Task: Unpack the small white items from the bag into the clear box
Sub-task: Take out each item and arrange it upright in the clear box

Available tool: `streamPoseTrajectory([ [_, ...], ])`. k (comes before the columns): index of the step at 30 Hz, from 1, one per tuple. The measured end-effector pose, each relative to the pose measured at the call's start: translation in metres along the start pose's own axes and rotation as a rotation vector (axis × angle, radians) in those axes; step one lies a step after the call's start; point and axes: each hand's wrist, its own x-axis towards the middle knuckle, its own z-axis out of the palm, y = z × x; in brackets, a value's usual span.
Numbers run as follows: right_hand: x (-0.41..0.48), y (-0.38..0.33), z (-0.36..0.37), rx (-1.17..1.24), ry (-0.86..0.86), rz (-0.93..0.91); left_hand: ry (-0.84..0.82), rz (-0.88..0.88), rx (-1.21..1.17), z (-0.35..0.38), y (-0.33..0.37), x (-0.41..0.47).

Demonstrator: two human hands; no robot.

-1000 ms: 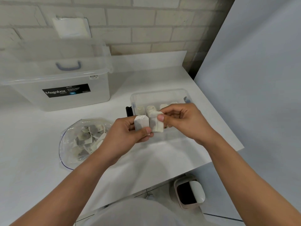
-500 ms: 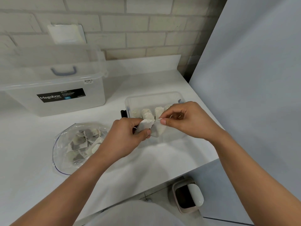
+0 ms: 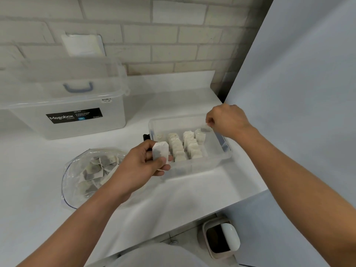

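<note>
While the clear box [image 3: 192, 167] is filling in rows (bag [image 3: 67, 182] beside it still stocked), the hands are parting: the right hand [image 3: 228, 120] is lowering a pinched sachet [image 3: 205, 129] into the far corner, the left hand [image 3: 140, 166] is gripping another sachet [image 3: 160, 153].

Left hand [image 3: 142, 166] holds a white sachet [image 3: 160, 153] at eight o'clock of the clear box [image 3: 202, 165]; right hand [image 3: 227, 120] pinches a second sachet [image 3: 205, 129] at two o'clock.
</note>
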Motion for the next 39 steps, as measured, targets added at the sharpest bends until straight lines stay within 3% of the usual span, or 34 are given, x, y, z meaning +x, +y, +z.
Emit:
streamPoseTrajectory([
  [12, 0.012, -0.028, 0.040, -0.443, -0.210, -0.099, 0.076, 0.032, -0.053, -0.013, -0.004, -0.009],
  [25, 0.007, -0.028, 0.055, -0.394, -0.125, -0.143, 0.086, 0.058, 0.000, -0.013, -0.002, -0.006],
  [30, -0.006, -0.017, 0.041, -0.099, 0.119, -0.093, 0.097, 0.076, 0.075, -0.012, 0.000, -0.002],
  [33, -0.029, -0.029, 0.002, 0.427, 0.170, -0.092, 0.102, 0.098, 0.202, -0.008, 0.000, 0.004],
  [36, -0.053, -0.044, -0.032, 0.849, 0.078, -0.133, 0.136, 0.181, 0.418, -0.003, -0.002, 0.011],
  [39, -0.066, -0.050, -0.044, 0.839, -0.075, -0.250, 0.112, 0.283, 0.562, 0.003, 0.000, 0.016],
])
